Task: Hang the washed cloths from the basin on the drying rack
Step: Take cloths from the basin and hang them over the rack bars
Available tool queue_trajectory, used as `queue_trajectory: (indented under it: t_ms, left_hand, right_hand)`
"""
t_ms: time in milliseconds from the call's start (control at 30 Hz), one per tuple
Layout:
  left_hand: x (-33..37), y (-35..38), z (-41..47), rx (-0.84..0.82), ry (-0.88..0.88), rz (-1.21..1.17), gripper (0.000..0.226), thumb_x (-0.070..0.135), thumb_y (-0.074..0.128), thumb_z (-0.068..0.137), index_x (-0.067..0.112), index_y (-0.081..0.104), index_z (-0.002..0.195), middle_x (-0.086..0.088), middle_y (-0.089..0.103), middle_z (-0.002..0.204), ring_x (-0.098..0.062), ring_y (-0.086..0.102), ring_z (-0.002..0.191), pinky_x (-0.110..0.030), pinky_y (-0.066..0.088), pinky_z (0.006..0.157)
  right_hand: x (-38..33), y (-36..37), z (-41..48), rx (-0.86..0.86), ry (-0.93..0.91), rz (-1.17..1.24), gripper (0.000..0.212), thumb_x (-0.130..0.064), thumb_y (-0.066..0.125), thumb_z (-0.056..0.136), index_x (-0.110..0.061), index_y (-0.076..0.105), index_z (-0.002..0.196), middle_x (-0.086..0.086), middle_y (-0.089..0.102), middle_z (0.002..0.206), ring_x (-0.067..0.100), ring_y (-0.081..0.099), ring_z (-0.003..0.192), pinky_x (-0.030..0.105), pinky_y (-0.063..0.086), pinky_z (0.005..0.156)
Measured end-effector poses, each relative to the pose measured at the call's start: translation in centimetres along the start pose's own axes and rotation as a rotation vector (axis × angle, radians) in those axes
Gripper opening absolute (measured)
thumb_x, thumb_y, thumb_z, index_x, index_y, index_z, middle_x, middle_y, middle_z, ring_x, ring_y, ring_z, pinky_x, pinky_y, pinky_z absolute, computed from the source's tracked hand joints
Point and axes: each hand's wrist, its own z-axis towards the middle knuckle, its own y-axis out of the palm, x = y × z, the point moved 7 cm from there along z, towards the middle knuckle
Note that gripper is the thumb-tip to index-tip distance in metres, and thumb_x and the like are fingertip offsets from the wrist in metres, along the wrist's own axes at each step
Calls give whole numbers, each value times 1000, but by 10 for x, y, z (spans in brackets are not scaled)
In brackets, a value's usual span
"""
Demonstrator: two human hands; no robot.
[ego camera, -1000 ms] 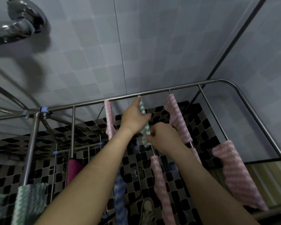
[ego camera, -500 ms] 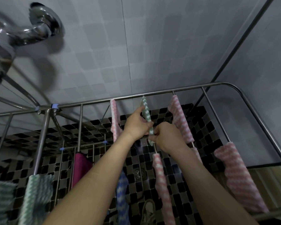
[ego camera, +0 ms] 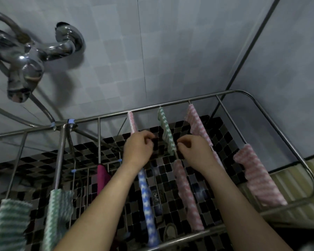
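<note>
Soft, light and limp, the green cloth (ego camera: 166,133) on the drying rack (ego camera: 112,115) is best pinched at its edges; the left hand (ego camera: 138,150) and the right hand (ego camera: 195,152) beside it are loosely curled, holding nothing.

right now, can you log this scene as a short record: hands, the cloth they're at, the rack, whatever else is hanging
green cloth: draped over a rod of the drying rack
left hand: fingers curled, beside the green cloth, apart from it
right hand: fingers curled at that cloth's lower end, grip unclear
also hanging: pink cloth, blue cloth
basin: not in view
</note>
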Motion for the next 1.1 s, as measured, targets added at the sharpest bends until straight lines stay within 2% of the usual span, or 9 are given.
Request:
queue_trajectory:
  t_ms: [133,267,367,433,533,700,800,933,1100]
  left_hand:
    - [-36,-4,-9,-82,-25,166,32,14,54,91,14,63,122,-13,53,118,-28,56,103,-27,40,82]
    - [-45,0,-19,-204,-47,144,46,14,56,88,13,54,133,-18,45,127,-35,54,109,-36,45,92]
    - [-31,-13,-30,-134,35,81,42,17,57,89,15,56,131,-16,48,128,-33,51,115,-36,42,95]
    - [-16,-23,-42,-118,135,-91,28,15,57,91,14,64,119,-10,58,116,-26,59,106,-29,44,86]
    - [1,-30,-64,-210,175,-403,18,12,54,94,17,70,102,-1,68,89,-11,62,78,-26,46,73]
    - [24,-33,-114,-335,183,-602,23,16,54,95,23,73,83,15,55,51,-1,47,52,-21,38,56]
    - [45,-19,-151,-510,172,-632,33,15,49,96,19,65,68,12,47,45,-4,40,46,-23,31,47]
    - [67,7,-209,-771,107,-658,46,25,41,100,15,45,55,7,32,41,-8,27,36,-25,23,43]
    - [87,29,-291,-972,204,-745,39,22,33,105,13,45,69,5,29,45,-5,21,36,-17,17,35]
  right_hand:
    - [4,-5,-36,107,72,66,21,-20,55,94,-18,71,107,-9,69,92,0,60,79,12,45,64]
    - [-2,1,-72,220,128,208,28,-23,57,94,-17,67,119,-4,69,112,7,61,104,23,48,91]
    - [-10,7,-101,324,159,275,32,-24,58,94,-17,64,125,-8,66,106,3,59,99,9,43,81]
    - [-15,7,-124,439,186,339,27,-22,59,94,-17,66,119,-12,66,93,-2,60,83,12,45,72]
    - [-25,5,-155,553,140,358,17,-19,56,96,-18,71,103,-11,67,80,6,64,74,29,52,71]
    - [-33,-4,-216,654,97,351,26,-23,51,98,-13,70,83,-3,64,66,14,61,65,39,51,66]
    - [-24,-11,-263,792,165,427,30,-24,51,98,-13,69,78,6,65,63,14,58,55,36,48,60]
    - [-4,-20,-336,984,287,667,31,-18,48,100,-13,67,76,1,58,55,10,47,44,23,40,47]
    - [26,-12,-428,1135,398,1048,33,-21,43,102,-10,60,76,1,48,51,8,32,38,17,22,38]
